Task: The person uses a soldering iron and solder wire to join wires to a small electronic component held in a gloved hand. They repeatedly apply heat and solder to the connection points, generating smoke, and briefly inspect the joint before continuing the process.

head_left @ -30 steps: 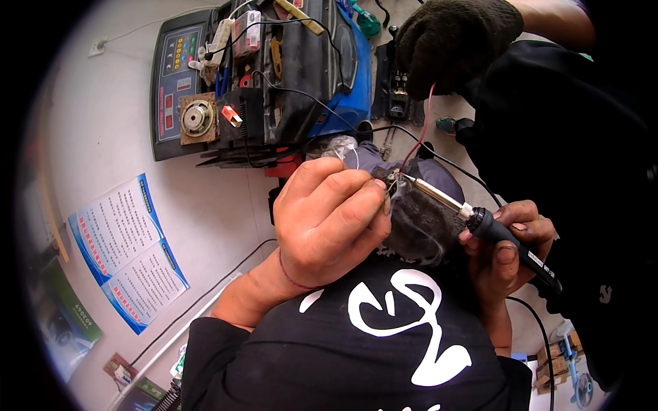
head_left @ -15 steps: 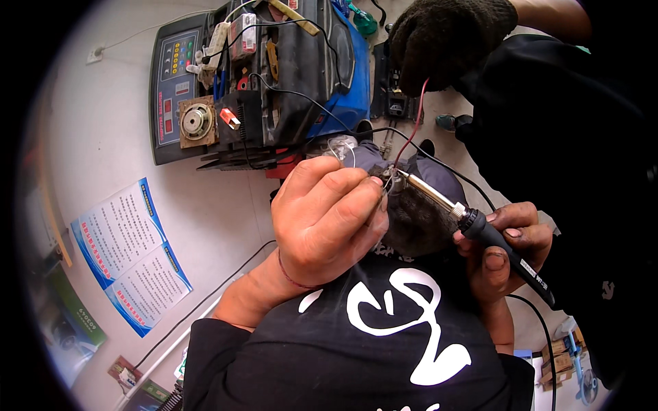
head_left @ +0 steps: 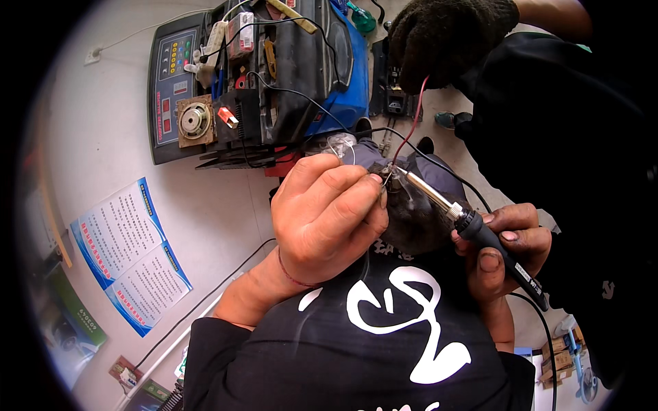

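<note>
My right hand [head_left: 510, 250] is wrapped round the dark handle of a soldering iron [head_left: 435, 194]. The iron's metal tip points up and left, to the lower end of a red wire [head_left: 413, 127], where it appears to touch the joint. Close beside the tip, my left hand [head_left: 332, 212] is closed in a pinch on thin silvery solder wire [head_left: 354, 154], which loops out above the fingers. A co-worker's dark gloved hand [head_left: 449, 41] holds the red wire's upper end. Under the tip lies a dark, fuzzy shape [head_left: 418, 219], seemingly another glove; what it holds is unclear.
A blue and black machine [head_left: 353, 68] with a control panel [head_left: 173, 82] stands at the far left. On it sit a round speaker [head_left: 195, 121] and small tools. A black cable [head_left: 452, 168] crosses behind the iron. Posters [head_left: 130, 257] hang on the left wall.
The soldering iron and my right hand have shifted very slightly, its handle end moving left. My left hand and the gloved hand holding the red wire stay nearly still.
</note>
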`<state>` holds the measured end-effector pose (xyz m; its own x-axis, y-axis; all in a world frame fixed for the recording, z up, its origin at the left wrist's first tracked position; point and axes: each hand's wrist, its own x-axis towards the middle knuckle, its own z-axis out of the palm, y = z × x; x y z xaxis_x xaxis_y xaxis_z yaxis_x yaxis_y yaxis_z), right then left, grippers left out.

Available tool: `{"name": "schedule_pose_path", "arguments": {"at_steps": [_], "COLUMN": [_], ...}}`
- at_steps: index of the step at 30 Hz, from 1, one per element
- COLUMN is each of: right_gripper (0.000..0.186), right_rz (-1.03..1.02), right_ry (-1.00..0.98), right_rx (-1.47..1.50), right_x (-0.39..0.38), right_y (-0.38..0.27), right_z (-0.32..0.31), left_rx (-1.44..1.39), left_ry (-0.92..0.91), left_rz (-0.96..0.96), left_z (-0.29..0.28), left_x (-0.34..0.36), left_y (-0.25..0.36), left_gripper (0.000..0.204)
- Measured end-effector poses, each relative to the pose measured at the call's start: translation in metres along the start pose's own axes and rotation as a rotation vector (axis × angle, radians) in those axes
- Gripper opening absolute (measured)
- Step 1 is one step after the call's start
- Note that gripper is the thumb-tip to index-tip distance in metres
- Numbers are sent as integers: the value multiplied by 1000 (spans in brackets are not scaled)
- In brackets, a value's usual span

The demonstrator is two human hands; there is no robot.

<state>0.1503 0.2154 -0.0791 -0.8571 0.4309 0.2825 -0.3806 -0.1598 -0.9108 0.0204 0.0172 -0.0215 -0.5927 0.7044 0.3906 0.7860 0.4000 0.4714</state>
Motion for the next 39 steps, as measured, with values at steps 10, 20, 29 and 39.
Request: {"name": "schedule_pose_path", "arguments": {"at_steps": [10, 20, 29, 39], "right_gripper": [38, 39, 39, 37], "right_rz": [15, -41, -40, -29], "right_ry": [32, -47, -60, -64], "right_rx": [7, -106, -98, -97], "right_x": [1, 9, 10, 9], "right_y": [0, 1, 2, 2], "right_z": [1, -4, -5, -7], "left_rx": [-19, 12, 7, -22], "left_ry": [0, 87, 84, -13], "left_rz": [-24, -5, 0, -32], "left_z": [0, 6, 8, 4], "left_x": [4, 5, 10, 10], "left_y": [1, -3, -4, -1], "left_gripper": [30, 31, 31, 27]}}
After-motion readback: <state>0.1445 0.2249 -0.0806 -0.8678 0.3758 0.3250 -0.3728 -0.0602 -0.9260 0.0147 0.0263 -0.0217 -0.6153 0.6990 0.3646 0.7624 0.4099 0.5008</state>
